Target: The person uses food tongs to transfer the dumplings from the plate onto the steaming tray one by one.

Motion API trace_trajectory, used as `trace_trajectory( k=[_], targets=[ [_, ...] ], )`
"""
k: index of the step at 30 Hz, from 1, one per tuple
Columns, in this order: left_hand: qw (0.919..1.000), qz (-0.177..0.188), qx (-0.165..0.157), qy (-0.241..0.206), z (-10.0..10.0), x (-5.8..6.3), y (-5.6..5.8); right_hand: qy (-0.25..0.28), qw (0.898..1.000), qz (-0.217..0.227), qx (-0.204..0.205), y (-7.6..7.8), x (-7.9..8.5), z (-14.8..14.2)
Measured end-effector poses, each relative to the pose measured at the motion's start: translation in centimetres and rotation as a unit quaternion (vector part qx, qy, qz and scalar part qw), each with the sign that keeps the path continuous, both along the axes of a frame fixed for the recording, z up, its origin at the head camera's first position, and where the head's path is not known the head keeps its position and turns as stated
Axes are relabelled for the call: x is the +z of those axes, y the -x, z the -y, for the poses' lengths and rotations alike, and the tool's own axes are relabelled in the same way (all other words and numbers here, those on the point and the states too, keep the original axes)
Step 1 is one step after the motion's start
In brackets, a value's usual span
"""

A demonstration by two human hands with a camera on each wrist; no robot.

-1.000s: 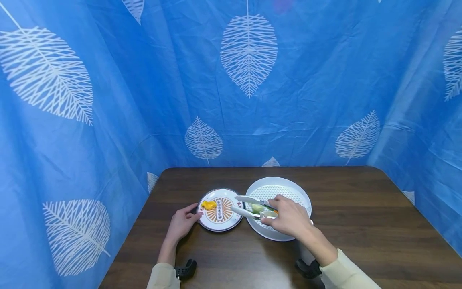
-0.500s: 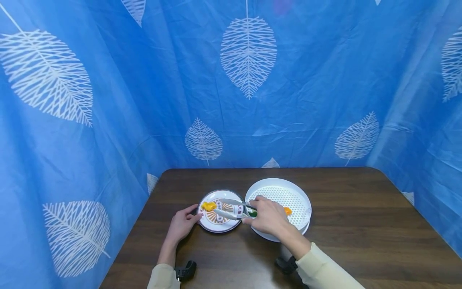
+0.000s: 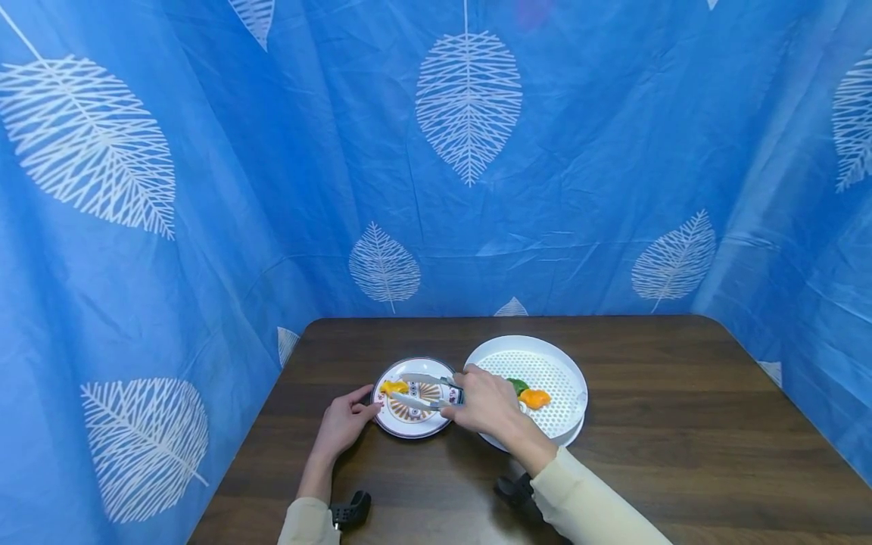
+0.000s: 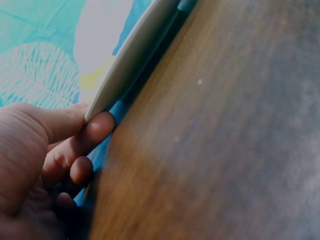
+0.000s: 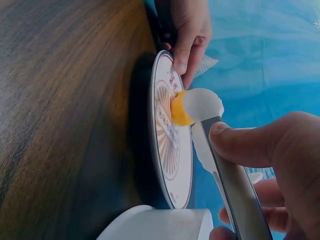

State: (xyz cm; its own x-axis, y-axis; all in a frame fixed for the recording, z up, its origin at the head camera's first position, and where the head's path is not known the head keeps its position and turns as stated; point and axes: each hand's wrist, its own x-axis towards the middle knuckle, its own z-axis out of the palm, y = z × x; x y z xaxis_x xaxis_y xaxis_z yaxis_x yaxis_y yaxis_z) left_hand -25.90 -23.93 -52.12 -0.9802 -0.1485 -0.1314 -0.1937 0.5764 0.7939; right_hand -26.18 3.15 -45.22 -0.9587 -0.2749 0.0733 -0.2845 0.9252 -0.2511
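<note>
My left hand (image 3: pixel 346 420) pinches the near-left rim of a round white plate (image 4: pixel 132 60), thumb above and a finger beneath. Printed on the plate is an orange ray pattern, and a small lumpy yellow piece (image 3: pixel 393 387) lies at its left side. My right hand (image 3: pixel 485 403) grips metal tongs (image 5: pixel 232 187) with pale, wide tips. The tongs point left over the plate, their arms apart. In the right wrist view, one tip overlaps the yellow piece.
Right of the plate stands a round white basket (image 3: pixel 575 378) with a perforated floor. An orange piece (image 3: pixel 535 399) and a green piece (image 3: pixel 518 385) lie in it, partly behind my right hand. Blue leaf-print curtain (image 3: pixel 579 151) surrounds the dark wooden table (image 3: pixel 681 424).
My right hand has moved left with the tongs, from over the basket to the plate. The orange and green pieces have come into sight. My left hand stays at the plate's rim.
</note>
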Motion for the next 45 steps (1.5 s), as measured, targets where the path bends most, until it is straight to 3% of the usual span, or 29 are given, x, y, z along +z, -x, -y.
trace_trajectory(
  k=[7,25,45],
  targets=[
    [1.0,-0.005,-0.001,0.0,0.0,0.0,0.0,-0.01,1.0,-0.011,0.02,0.5,-0.2,0.8],
    [1.0,-0.007,-0.006,0.0,-0.2,-0.1,0.0,-0.027,0.999,-0.018,0.024,0.2,-0.5,1.3],
    [0.9997,-0.013,-0.005,0.018,0.0,-0.1,0.2,-0.011,0.997,-0.073,0.034,-1.5,1.5,-2.8]
  ],
)
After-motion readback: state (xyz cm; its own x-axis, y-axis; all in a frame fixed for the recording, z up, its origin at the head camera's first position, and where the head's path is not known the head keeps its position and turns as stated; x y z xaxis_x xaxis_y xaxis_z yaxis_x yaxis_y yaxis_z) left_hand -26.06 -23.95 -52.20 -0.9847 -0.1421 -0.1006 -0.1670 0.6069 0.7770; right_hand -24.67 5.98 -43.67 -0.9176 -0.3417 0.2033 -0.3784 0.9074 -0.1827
